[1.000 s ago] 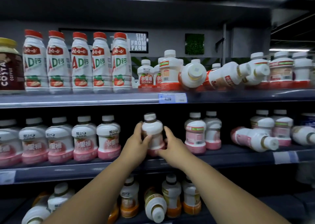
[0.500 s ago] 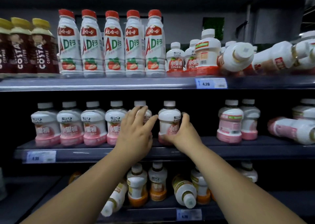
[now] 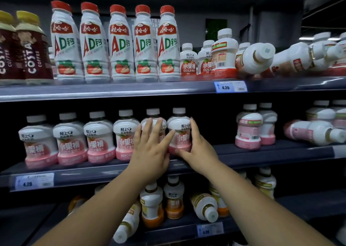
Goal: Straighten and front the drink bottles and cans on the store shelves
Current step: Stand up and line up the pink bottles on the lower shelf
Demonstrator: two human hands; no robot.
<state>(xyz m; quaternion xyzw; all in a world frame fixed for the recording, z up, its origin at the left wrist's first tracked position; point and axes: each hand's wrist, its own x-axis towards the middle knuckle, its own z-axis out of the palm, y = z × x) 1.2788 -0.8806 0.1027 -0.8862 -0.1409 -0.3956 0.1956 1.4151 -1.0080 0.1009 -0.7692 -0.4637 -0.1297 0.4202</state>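
While the right hand (image 3: 196, 150) grips the pink bottle (image 3: 178, 128) near the front edge of the middle shelf (image 3: 243, 158), thumb across its base, the left hand (image 3: 149, 152) lies flat, fingers straight and spread, over the neighbouring bottle (image 3: 153, 114), hiding its label. A toppled bottle (image 3: 314, 131) at the shelf's right end is blurred.

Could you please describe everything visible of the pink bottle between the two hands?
The pink bottle is squat, seemingly plastic, with a grey-white cap, a white shoulder and a pink label with Chinese characters facing forward. It stands upright on the middle shelf, at the right end of a row of like bottles. The right hand grips its right side and base; the left hand touches its left side with the thumb.
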